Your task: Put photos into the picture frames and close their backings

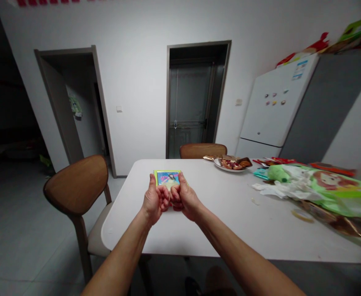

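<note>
My left hand [156, 201] and my right hand [184, 196] are held close together above the table [131, 226]. Both have curled fingers that meet in the middle, while the thumbs point up and outward. Whether something small is pinched between the fingers cannot be made out. Directly beyond my hands is a picture card [168, 176] with a green-yellow border, a blue ground and a dark-haired figure. My fingers cover its lower part. A bit of red shows just beneath my knuckles.
A plate [229, 167] of food stands at the back. On the right lie crumpled white tissue [287, 188], a green printed bag [337, 187] and a roll of tape [302, 216]. Wooden chairs [78, 185] stand at the left and far side; a fridge [275, 102] is behind.
</note>
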A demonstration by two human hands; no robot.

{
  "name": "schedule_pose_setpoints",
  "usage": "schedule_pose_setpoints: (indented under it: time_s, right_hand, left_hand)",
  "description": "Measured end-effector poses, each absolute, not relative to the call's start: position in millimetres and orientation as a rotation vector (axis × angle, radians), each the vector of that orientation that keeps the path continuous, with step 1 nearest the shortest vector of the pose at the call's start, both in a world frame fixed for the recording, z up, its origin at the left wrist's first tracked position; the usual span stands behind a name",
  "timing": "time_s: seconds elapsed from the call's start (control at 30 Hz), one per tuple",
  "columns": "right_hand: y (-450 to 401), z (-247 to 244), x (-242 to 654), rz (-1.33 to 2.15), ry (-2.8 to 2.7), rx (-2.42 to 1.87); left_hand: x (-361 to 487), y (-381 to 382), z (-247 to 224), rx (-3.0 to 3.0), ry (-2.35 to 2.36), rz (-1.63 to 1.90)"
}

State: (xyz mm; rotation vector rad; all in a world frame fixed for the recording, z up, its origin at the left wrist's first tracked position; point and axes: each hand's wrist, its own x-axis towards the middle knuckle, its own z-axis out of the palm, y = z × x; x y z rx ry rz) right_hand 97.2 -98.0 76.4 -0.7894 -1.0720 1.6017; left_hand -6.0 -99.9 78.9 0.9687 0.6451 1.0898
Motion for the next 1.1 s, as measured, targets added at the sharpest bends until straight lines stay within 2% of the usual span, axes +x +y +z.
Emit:
schedule_pose_setpoints:
  time_s: [0.2,0.27,0.43,0.5,0.57,0.73,0.87,1.1]
  right_hand:
    - [-90.7,66.8,91.8,1.471,-1.214,-0.902]
    - [-79.1,56.1,93.9,1.21,-1.371,-1.044]
    - [-41.5,17.9,114.8,0.127,-1.861,-1.476]
    - [-36.0,6.7,122.2,-0.076,-2.002,-1.601]
    - [-40.6,0.9,124.3,-0.136,-2.126,-1.607]
    - [-78.8,2.8,117.0,0.031,-2.254,-1.311]
    - [-100.8,16.7,123.0,0.379,-1.869,-1.215]
    - [-146.8,45.5,134.6,1.116,-1.098,-0.983]
  left_hand:
    - [-10.0,-95.7,69.7,0.909,0.747,1.088]
    - [-11.1,-92.3,59.4,0.879,0.786,1.084]
    - [-15.0,-80.2,12.2,0.766,0.925,1.09]
    - [-16.2,-75.3,-7.1,0.721,0.969,1.113]
    - [-15.4,-72.1,-20.8,0.692,0.98,1.147]
    - [-2.4,-82.3,-23.6,0.719,0.863,1.343]
    - [7.4,-114.6,-9.1,0.826,0.819,1.496]
    - [1.1,-185.7,8.5,1.804,1.067,1.347]
